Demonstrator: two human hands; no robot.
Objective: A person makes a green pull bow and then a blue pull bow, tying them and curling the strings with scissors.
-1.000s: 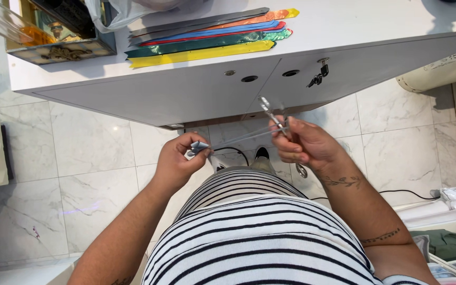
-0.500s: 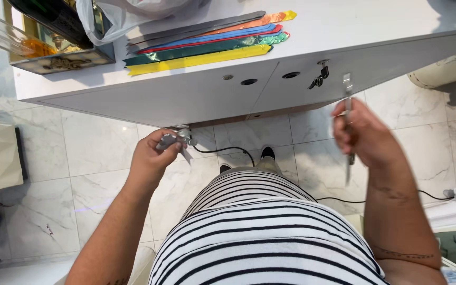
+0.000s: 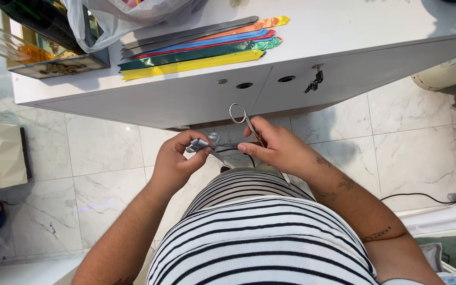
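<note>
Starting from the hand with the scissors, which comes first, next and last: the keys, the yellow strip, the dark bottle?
From the right hand:
1. Keys, hanging from the drawer lock just above it.
2. Yellow strip, on the tabletop, up and left.
3. Dark bottle, far top-left corner.

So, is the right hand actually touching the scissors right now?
Touching. The head view shows the right hand closed around the scissors, one metal finger loop sticking up above the fingers.
</note>
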